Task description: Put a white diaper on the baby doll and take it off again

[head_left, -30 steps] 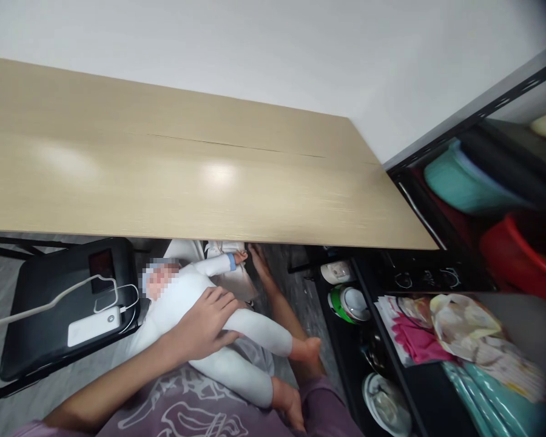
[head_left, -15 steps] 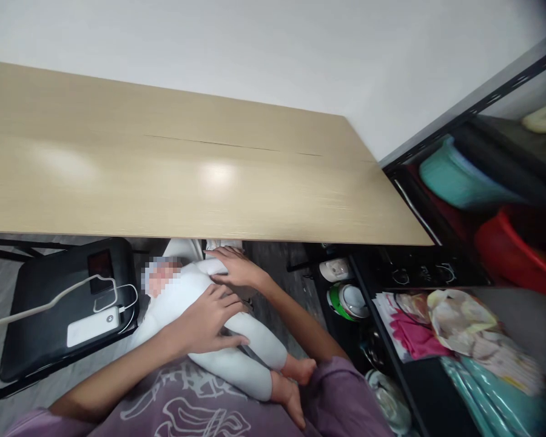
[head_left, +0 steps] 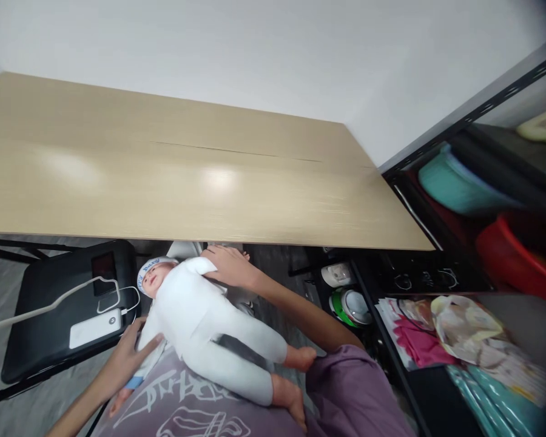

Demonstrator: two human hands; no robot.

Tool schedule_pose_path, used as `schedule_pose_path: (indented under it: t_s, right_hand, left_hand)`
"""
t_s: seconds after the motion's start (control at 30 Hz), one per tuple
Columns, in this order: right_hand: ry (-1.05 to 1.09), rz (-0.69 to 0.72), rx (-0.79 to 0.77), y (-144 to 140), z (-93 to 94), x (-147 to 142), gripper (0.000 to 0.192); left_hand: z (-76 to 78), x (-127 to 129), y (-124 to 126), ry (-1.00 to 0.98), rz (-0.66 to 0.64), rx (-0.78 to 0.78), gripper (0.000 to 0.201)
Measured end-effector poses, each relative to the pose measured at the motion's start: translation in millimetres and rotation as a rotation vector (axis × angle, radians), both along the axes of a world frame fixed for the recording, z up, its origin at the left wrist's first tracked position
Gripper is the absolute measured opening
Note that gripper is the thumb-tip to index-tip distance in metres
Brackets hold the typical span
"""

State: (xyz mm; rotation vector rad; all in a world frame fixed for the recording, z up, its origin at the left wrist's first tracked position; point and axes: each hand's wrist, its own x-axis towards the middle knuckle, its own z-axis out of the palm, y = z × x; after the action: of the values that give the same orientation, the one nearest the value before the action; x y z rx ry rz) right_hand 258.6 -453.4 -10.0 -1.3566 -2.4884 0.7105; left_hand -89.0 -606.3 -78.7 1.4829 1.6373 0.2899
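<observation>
Fingers of the right hand (head_left: 233,267) lie over the far sleeve of a baby doll (head_left: 200,309) dressed in a white cloth suit with blue cuffs, the thumb set apart from them near the doll's shoulder; whether they are clamped on the sleeve I cannot tell. That hand is just in front of the near edge of a long, rectangular bench (head_left: 255,200) with a pale wood-grain top. Fingers and thumb of the left hand (head_left: 126,355) stand apart on either side of the doll's other sleeve, farther out in front of the bench; how firmly they press cannot be told either.

The doll lies on its back in front of the bench, across the person's purple cloth shirt (head_left: 264,419) printed with white lines. Its head, in a white cap (head_left: 148,267) with blue lettering, lies near the bench's front edge, and its feet lie farther out from that edge.

At the left, in front of the bench, a black padded seat (head_left: 31,343) bears a white rectangular device (head_left: 95,329) joined to a thin white lead. Beyond the bench's right end, black shelving (head_left: 430,388) holds a teal plastic tub (head_left: 455,185), a red plastic tub (head_left: 509,258), a crumpled bright-pink cloth (head_left: 417,345) and a round green-and-white container (head_left: 349,306)
</observation>
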Motion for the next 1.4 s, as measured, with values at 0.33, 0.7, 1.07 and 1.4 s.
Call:
schedule_pose_path:
  t_s: [0.33,0.7,1.07,1.4]
  right_hand:
    - [0.081,-0.019,0.094,-42.8,73.4,38.3,0.041]
    - [0.141,-0.466,0.278,-16.1,68.5,107.9,0.034]
    - [0.213,-0.605,0.378,3.4,10.3,136.9,0.048]
    - [0.178,-0.656,0.436,82.5,-9.9,138.7,0.068]
  left_hand:
    - [75.8,8.0,-6.2,0.001,-0.018,0.136,0.065]
    - [151.7,54.5,176.6,-0.037,-0.358,0.169,0.086]
    - [158.1,62.2,236.2,0.293,-0.487,0.44,0.074]
    - [139.0,73.8,305.1,0.489,-0.288,0.697,0.078]
